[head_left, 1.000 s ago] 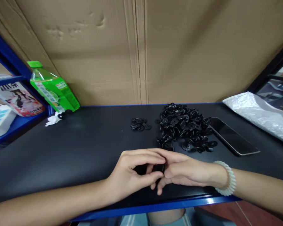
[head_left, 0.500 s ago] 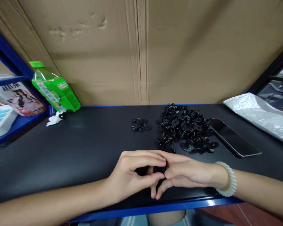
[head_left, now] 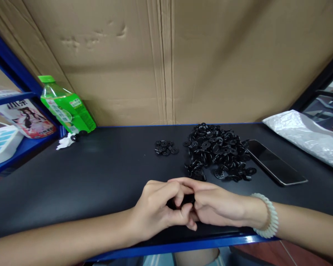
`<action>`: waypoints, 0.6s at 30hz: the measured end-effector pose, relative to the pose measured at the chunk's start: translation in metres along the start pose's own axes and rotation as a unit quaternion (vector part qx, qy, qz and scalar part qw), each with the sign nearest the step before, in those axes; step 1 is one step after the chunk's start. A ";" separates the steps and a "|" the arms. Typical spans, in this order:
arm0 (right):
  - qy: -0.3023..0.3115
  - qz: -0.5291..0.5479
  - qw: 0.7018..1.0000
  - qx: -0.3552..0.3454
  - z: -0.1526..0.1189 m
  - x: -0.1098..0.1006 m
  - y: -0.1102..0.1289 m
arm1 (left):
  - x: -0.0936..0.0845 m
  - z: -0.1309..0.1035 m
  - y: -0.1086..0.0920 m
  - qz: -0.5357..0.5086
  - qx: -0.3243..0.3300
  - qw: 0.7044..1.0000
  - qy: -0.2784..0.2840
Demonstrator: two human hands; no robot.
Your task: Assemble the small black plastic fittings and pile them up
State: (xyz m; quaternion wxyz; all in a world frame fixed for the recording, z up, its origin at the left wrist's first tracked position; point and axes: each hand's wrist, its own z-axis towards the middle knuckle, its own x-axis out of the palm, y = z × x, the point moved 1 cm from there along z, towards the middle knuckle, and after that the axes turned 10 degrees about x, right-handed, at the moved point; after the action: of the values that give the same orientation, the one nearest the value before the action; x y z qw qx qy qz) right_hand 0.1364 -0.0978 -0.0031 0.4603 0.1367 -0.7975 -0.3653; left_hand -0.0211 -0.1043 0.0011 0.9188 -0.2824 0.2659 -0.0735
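My left hand (head_left: 158,207) and my right hand (head_left: 220,204) meet over the near edge of the black table. Between them sits a small black plastic piece (head_left: 188,200), mostly hidden by the fingers. The right thumb and fingers grip it from the right, while the left index finger is bent and the left thumb presses in from the other side. Just beyond my hands lies a large pile of black plastic clips with round, perforated discs (head_left: 215,146). A smaller cluster of the same clips (head_left: 165,147) lies to its left.
A smartphone (head_left: 276,162) lies right of the pile, with a silvery plastic bag (head_left: 305,133) behind it. At the left stand a green bottle (head_left: 69,109) and, by its base, crumpled white tissue (head_left: 65,142). A cardboard wall (head_left: 113,66) closes off the back.
The left index finger has curled inward, and the left hand has shifted slightly right. The right hand's lower fingers have drawn in around the black piece.
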 end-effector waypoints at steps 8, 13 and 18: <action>-0.071 0.011 0.997 0.016 -0.002 0.011 0.004 | 0.000 -0.002 0.000 0.085 0.019 0.996 -0.019; -0.078 0.024 0.997 0.008 0.002 0.012 0.003 | -0.001 -0.006 0.005 0.099 -0.009 0.994 -0.039; -0.032 0.048 0.998 -0.013 0.003 0.009 0.005 | -0.006 -0.001 0.009 0.011 -0.125 0.988 -0.094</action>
State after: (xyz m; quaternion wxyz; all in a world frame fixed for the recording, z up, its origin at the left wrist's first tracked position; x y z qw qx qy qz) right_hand 0.1301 -0.0984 0.0048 0.4533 0.0805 -0.8125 -0.3576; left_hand -0.0274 -0.0952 -0.0022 0.8979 -0.3977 0.1888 -0.0027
